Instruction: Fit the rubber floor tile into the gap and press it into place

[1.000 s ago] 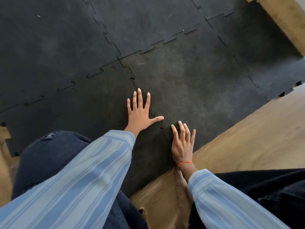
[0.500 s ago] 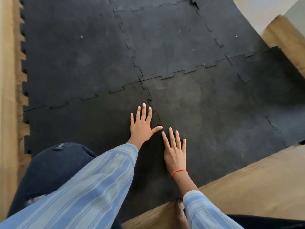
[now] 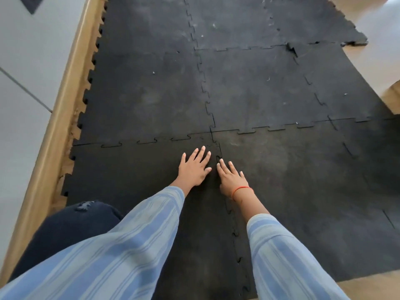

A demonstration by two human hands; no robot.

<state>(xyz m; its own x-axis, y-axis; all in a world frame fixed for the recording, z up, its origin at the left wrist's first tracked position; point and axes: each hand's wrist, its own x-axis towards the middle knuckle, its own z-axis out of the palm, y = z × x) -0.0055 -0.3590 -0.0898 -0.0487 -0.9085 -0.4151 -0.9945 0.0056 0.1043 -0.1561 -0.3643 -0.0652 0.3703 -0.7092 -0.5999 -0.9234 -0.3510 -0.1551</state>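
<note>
Rubber floor tile under two flat hands

Two hands flat on the floor, left hand, right hand, two striped blue sleeves, one red wrist band, about nine black puzzle-edge rubber tiles joined together, one knee near left.
</note>
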